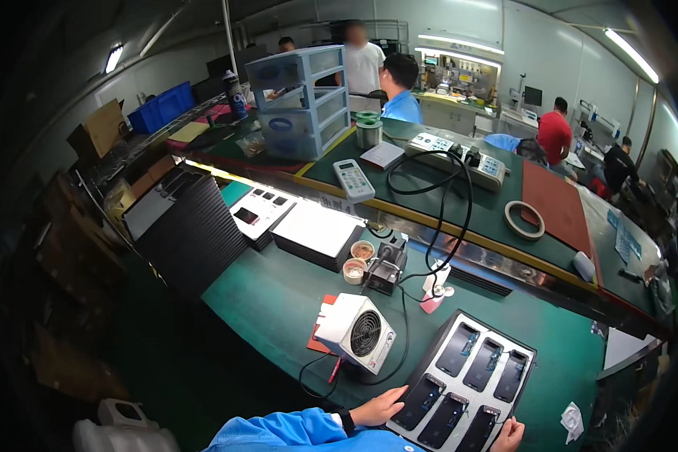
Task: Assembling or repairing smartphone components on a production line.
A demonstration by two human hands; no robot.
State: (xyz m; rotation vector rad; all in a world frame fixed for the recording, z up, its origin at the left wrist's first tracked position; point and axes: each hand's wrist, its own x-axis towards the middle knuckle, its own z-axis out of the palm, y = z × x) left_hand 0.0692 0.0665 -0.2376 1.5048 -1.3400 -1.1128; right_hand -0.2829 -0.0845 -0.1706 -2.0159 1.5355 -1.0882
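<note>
A white-faced tray (pixel 479 398) with dark sides lies tilted across the near right of the green bench. Several dark phone-sized panels (pixel 456 351) sit in its slots in two rows, with small bluish strips on them. My left hand (pixel 379 407) is at the tray's left edge, fingertips on the rim beside a lower-row panel. At the right near corner, the curled fingers of my right hand (pixel 508 435) grip the tray's other side. The tray's nearest edge runs out of the picture.
A white fan unit (pixel 361 333), a black tool stand (pixel 386 265) and a pink-bottomed bottle (pixel 434 294) stand beyond the tray. Stacked white-topped trays (pixel 318 230) are farther left. Black cables (pixel 471 203) hang from a power strip (pixel 455 160). Crumpled tissue (pixel 572 422) lies at right.
</note>
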